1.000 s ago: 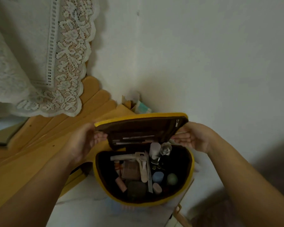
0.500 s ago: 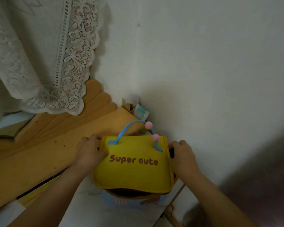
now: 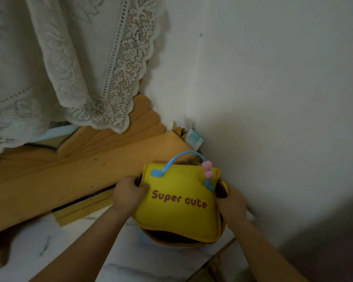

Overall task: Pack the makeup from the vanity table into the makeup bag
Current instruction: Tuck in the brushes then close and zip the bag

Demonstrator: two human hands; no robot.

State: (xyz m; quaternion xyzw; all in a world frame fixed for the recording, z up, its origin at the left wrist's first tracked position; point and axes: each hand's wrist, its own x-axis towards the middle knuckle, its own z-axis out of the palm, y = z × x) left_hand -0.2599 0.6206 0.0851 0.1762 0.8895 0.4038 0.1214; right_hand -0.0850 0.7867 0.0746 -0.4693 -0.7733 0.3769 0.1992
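The yellow makeup bag (image 3: pixel 179 204), lettered "Super cute", stands on the white marble-look vanity table (image 3: pixel 73 247) in the corner. Its lid is folded down over the body, with a dark gap still showing along the near edge. A blue handle (image 3: pixel 183 154) with pink pompoms arches over the lid's far side. My left hand (image 3: pixel 128 192) grips the lid's left edge. My right hand (image 3: pixel 230 202) holds the bag's right side, near the dark open seam. The makeup inside is hidden by the lid.
A wooden scalloped frame (image 3: pixel 73 165) runs behind the table on the left, with a white lace cloth (image 3: pixel 73 64) draped over it. A small white and teal packet (image 3: pixel 193 138) is wedged in the corner. The white wall (image 3: pixel 273 88) is close on the right.
One second ago the lid was up and the makeup inside showed. Both hands have folded the lid down over the bag, and now press closer along its sides.
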